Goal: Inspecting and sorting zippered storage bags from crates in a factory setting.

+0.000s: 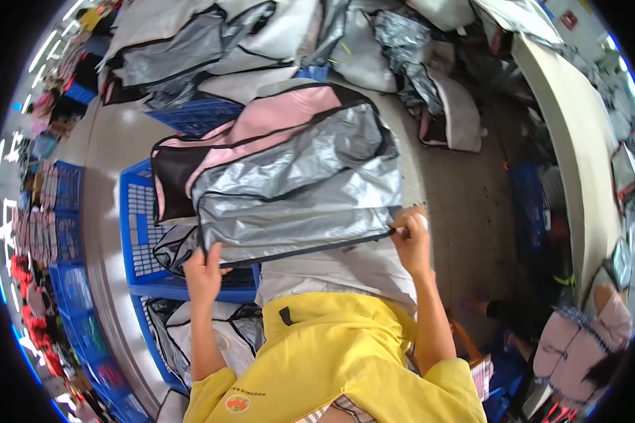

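Note:
A large unfinished insulated bag [303, 204] lies spread in front of me, its silver foil lining facing up. Pink and black outer fabric [282, 113] shows along its far side, and dark binding runs along the near edge. My left hand [204, 271] pinches the near left corner of that edge between thumb and fingers. At the near right corner, my right hand [411, 236] is closed on the same edge, which is drawn fairly straight between both hands. What lies under the bag is mostly hidden.
Beneath and left of the bag stands a blue plastic crate [141, 233] with more foil pieces inside. Heaped silver and white bag pieces [261, 42] cover the far side. A person in pink [578, 345] sits at the right, near a long pale panel [571, 141]. Blue crates [74, 289] line the left.

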### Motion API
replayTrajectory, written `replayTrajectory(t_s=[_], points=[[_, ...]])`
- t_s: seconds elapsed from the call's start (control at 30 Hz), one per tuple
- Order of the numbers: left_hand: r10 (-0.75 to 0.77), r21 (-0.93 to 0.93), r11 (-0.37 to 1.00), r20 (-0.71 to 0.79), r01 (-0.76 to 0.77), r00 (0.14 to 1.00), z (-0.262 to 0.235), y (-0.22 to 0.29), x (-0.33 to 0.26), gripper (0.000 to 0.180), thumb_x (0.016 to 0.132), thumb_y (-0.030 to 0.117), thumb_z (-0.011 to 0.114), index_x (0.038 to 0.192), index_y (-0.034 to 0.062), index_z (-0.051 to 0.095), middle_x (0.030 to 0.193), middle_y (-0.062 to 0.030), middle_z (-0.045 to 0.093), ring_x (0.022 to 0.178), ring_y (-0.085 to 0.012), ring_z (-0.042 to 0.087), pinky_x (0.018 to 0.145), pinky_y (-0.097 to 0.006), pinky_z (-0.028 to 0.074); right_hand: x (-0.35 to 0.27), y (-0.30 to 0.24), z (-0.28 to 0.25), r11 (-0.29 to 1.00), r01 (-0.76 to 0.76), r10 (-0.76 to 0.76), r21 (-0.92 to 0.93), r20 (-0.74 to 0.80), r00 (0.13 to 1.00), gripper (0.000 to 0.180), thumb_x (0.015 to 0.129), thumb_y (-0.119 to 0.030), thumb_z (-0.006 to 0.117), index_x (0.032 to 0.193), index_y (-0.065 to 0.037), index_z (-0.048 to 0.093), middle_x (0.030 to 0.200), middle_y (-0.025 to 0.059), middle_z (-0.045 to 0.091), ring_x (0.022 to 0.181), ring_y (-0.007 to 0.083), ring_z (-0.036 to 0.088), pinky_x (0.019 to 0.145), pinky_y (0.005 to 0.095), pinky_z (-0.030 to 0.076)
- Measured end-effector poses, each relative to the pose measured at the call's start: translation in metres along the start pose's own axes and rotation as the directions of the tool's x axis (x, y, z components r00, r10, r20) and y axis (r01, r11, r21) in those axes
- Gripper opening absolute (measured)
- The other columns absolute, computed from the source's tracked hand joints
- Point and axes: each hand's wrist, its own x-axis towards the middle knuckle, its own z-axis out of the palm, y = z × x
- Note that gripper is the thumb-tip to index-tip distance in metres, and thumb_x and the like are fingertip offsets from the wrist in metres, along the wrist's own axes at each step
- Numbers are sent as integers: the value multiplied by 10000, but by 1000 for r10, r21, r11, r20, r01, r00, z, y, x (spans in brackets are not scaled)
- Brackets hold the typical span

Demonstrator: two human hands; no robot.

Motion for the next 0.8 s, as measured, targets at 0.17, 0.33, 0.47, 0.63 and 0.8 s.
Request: replayTrajectory(t_s=[0.17, 0.33, 0.47, 0.63, 0.8], points=[[304, 333, 894, 41, -300, 952, 20, -6, -17, 570, 946, 290, 783, 578, 17, 444, 504, -185, 438, 419, -232, 365, 433, -432, 314, 20, -55, -66, 988, -46, 56, -149, 64, 996, 294, 818, -10, 826, 1073, -24, 681, 1057, 95, 668, 791, 192, 593, 637, 314, 474], [320, 136, 933, 111, -334, 941, 38, -24, -42, 359, 956, 206, 753, 714, 7, 578, 591, -185, 528, 472, -358, 486, 465, -413, 375, 59, -148, -40, 974, 204, -207, -100, -22, 978, 205, 901, -13, 750, 1099, -65, 732, 1090, 57, 680, 651, 123, 538, 582, 286, 431], [277, 143, 947, 91, -288, 956, 37, -14, -52, 343, 965, 197, 740, 724, 6, 588, 593, -176, 536, 472, -355, 493, 468, -414, 378, 105, -167, 6, 857, 379, -353, -349, 137, 926, 275, 927, -94, 725, 1201, -98, 703, 1212, 88, 679, 793, 256, 704, 651, 382, 552], [136, 184, 973, 36, -140, 990, 35, -28, -63, 281, 960, 201, 747, 798, -3, 642, 596, -183, 579, 474, -314, 560, 477, -386, 413, 111, -132, 25, 752, 247, -35, -612, 336, 941, 332, 903, -198, 753, 1216, -105, 691, 1236, 103, 651, 884, 360, 718, 728, 457, 583], [-11, -22, 1000, 34, 12, 999, 40, -66, -78, 168, 982, 128, 711, 933, -30, 682, 689, -138, 718, 644, -179, 745, 546, -326, 515, 74, -96, 40, 811, 246, -157, -530, 208, 965, 160, 843, -120, 762, 971, -115, 665, 1001, 76, 631, 729, 341, 691, 618, 465, 550]])
